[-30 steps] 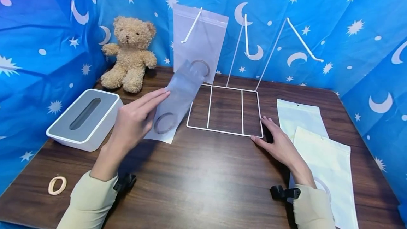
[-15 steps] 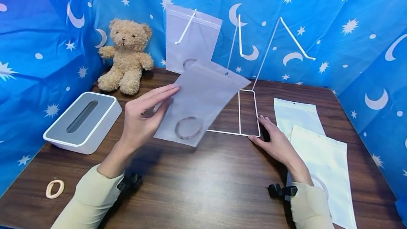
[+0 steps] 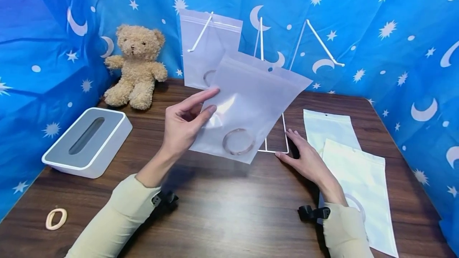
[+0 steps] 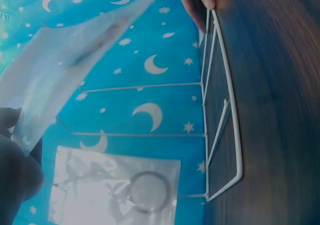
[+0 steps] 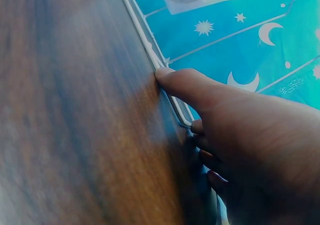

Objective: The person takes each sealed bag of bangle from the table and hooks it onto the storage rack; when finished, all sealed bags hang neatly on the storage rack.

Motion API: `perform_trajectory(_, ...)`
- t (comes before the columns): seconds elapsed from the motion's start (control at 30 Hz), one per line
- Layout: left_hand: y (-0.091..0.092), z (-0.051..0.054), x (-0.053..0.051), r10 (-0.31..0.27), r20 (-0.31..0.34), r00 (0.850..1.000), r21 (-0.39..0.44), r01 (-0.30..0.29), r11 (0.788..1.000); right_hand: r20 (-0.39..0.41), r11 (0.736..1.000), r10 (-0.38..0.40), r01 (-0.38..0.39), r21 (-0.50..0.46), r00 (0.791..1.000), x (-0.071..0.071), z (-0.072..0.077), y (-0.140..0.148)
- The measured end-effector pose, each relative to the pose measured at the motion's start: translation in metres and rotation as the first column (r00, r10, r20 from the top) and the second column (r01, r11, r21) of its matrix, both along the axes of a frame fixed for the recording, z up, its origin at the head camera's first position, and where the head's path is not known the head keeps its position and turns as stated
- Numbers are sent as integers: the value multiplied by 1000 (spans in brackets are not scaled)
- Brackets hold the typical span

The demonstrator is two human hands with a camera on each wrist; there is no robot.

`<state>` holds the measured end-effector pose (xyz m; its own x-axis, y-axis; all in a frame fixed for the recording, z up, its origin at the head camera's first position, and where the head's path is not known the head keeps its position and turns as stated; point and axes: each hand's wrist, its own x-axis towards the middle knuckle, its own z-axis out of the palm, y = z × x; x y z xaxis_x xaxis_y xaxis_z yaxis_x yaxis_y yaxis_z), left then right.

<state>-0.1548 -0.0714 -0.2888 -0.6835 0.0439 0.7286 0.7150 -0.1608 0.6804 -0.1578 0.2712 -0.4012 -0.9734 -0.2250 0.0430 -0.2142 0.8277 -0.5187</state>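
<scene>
My left hand (image 3: 181, 124) pinches the left edge of a translucent zip bag (image 3: 251, 94) between thumb and fingers, above the table. A thin bangle (image 3: 224, 145) shows in the bag's lower part, and a small hang hole is at its top. Behind it stands a white wire display rack (image 3: 285, 134) with three arms, partly hidden by the bag. A similar bag (image 3: 195, 67) with a ring-shaped item hangs on the rack's left arm. At the base's front right corner, my right hand (image 3: 310, 162) touches the wire with thumb and fingertips, also seen in the right wrist view.
Two more pale zip bags (image 3: 369, 170) lie overlapping at the right, partly under my right forearm. A teddy bear (image 3: 138, 67) sits at the back left. In front of it are a grey-topped tissue box (image 3: 86, 142) and a beige loop (image 3: 56, 219).
My left hand has moved right with the zip bag, which has turned to face me and now covers the rack's middle. My right hand stays at the base corner.
</scene>
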Motion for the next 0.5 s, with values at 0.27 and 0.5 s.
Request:
perform_trajectory(0.27,2,-8,-13,39,66,997,68,-43,997,4,1000,1,-1,0,1000,-1,1,-2)
perform_trajectory(0.5,6,-12,-24,21,162,986,81,-35,996,-3,1000,-2,2,0,1000,0,0,-1)
